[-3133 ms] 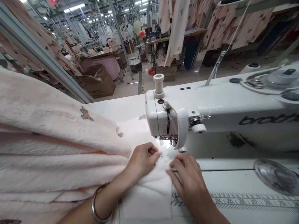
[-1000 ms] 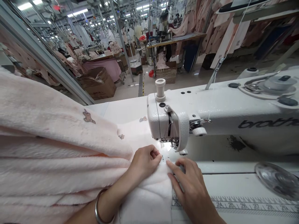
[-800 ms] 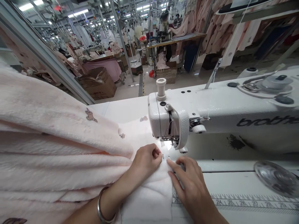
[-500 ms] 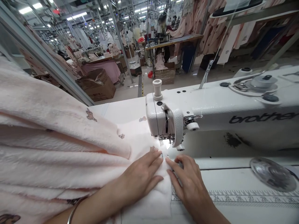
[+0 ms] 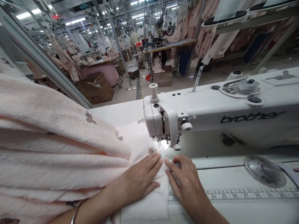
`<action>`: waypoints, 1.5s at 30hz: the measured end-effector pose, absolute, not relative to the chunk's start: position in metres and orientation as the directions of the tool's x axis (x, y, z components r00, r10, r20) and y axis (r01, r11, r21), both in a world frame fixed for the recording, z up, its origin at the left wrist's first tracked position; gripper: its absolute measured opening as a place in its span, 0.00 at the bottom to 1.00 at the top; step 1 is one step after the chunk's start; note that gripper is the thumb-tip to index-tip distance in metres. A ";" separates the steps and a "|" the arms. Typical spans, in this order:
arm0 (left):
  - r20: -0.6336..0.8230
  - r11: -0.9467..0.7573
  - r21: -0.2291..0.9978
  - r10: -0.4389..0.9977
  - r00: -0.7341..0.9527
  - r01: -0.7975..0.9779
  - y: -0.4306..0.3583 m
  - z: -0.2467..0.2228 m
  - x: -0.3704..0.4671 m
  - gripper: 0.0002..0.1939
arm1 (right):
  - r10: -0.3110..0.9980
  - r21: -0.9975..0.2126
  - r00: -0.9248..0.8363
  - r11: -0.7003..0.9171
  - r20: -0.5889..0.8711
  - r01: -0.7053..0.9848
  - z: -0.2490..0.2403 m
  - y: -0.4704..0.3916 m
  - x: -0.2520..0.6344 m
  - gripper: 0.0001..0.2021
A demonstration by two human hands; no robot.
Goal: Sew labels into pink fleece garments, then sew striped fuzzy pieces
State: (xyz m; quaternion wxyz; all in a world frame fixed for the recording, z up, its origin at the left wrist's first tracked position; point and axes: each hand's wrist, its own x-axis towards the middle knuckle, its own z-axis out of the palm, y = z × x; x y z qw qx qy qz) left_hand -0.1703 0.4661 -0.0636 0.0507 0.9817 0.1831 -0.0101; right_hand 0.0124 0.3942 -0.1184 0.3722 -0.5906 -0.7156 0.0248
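Note:
Pale pink plush fabric with small animal prints lies in folds on the left and runs under the needle area of a white sewing machine. My left hand rests flat on the fabric just in front of the presser foot, fingers stretched out. At the fabric's right edge is my right hand, its index finger and thumb extended and apart, the fingertips touching the edge. The other fingers of that hand curl under. A lamp on the machine lights the spot by the needle; the needle itself is hard to make out.
A printed ruler scale runs along the machine table on the right, near a clear round disc. Thread cones stand on a rack at upper right. Beyond are a cardboard box, hanging garments and another workstation.
The view has shifted slightly, so the machine appears a little further left. Both hands keep almost the same place on the fabric.

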 end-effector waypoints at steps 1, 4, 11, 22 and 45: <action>-0.037 -0.928 0.099 0.358 0.933 0.360 0.466 -0.064 -0.170 0.29 | 0.865 -0.481 -0.023 0.301 0.502 0.823 -0.119 0.394 0.012 0.12; -0.033 -0.924 0.117 0.362 0.931 0.364 0.467 -0.065 -0.171 0.29 | 0.876 -0.488 -0.026 0.293 0.482 0.822 -0.119 0.393 0.011 0.12; -0.021 -0.923 0.155 0.353 0.935 0.352 0.468 -0.066 -0.170 0.30 | 0.901 -0.511 -0.086 0.318 0.425 0.799 -0.110 0.396 0.022 0.17; 0.008 -0.933 0.160 0.329 0.944 0.323 0.489 -0.070 -0.174 0.30 | 0.888 -0.195 -0.172 0.276 0.426 0.941 -0.119 0.411 0.020 0.27; -0.001 -0.911 0.221 0.358 0.934 0.349 0.507 -0.071 -0.176 0.27 | 0.914 -0.216 -0.142 0.237 0.380 0.947 -0.123 0.425 0.016 0.32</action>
